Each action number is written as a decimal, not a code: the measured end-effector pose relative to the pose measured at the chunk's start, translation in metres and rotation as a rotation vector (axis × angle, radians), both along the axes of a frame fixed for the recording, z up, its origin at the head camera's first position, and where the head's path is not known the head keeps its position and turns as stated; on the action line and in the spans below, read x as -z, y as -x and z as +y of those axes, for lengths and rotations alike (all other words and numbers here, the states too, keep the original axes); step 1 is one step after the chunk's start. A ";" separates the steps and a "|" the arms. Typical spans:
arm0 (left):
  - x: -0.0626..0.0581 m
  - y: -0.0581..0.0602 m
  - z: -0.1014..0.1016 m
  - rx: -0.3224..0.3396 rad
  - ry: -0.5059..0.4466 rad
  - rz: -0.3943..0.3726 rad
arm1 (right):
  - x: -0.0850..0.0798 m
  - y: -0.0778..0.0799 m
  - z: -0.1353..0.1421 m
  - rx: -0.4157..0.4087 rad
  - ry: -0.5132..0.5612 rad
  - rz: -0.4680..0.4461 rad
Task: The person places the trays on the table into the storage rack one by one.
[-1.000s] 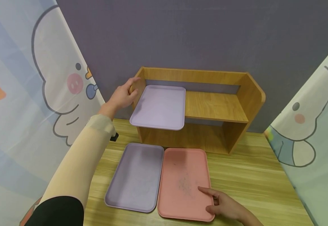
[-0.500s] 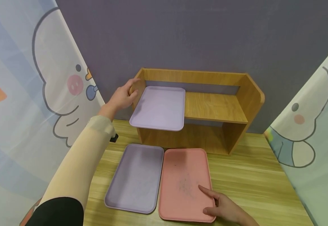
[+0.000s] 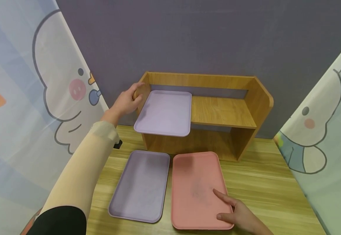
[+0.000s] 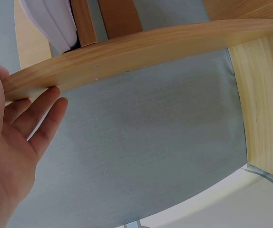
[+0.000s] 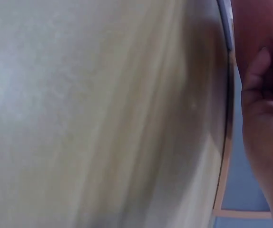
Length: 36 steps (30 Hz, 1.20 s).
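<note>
My left hand (image 3: 127, 100) grips the left side panel (image 4: 141, 50) of a small wooden shelf. In the left wrist view its fingers lie against the panel's outer face, with the thumb over the edge. A light purple tray (image 3: 164, 112) sits on the shelf's upper board at the left, its front jutting past the edge. My right hand (image 3: 241, 213) holds the pink tray (image 3: 198, 176) by its near right edge, thumb and index finger on top; the other fingers are mostly hidden. In the right wrist view the hand (image 5: 265, 123) is at the right edge beside the pink tray (image 5: 253, 23).
A darker purple tray (image 3: 141, 186) lies on the wooden table (image 3: 264, 182), left of the pink one. The shelf's upper right board (image 3: 223, 112) is bare. A grey wall (image 3: 205, 36) stands behind; cartoon-printed curtains (image 3: 308, 143) flank both sides.
The pink tray has shifted right and turned slightly with my right hand, widening the gap to the darker purple tray. My left hand has stayed on the shelf panel.
</note>
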State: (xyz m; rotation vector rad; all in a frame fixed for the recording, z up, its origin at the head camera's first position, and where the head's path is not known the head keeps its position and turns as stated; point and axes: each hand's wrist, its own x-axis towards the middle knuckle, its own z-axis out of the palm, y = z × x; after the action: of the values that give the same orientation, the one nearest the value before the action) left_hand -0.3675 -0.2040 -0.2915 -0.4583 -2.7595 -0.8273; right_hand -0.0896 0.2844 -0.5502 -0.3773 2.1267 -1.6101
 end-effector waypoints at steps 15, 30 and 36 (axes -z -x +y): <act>0.001 0.000 -0.001 -0.007 0.012 0.002 | -0.039 -0.010 0.025 0.138 -0.169 0.001; -0.001 -0.002 0.001 -0.012 0.008 -0.008 | -0.070 -0.022 0.045 0.173 -0.112 -0.135; -0.001 -0.001 0.002 -0.013 0.009 -0.009 | -0.088 -0.029 0.054 0.195 -0.128 -0.149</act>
State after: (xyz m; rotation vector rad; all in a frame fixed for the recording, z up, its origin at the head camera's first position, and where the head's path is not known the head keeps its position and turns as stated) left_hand -0.3663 -0.2019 -0.2902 -0.4394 -2.7723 -0.8166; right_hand -0.0605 0.3387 -0.4617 -0.0080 2.1918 -1.5415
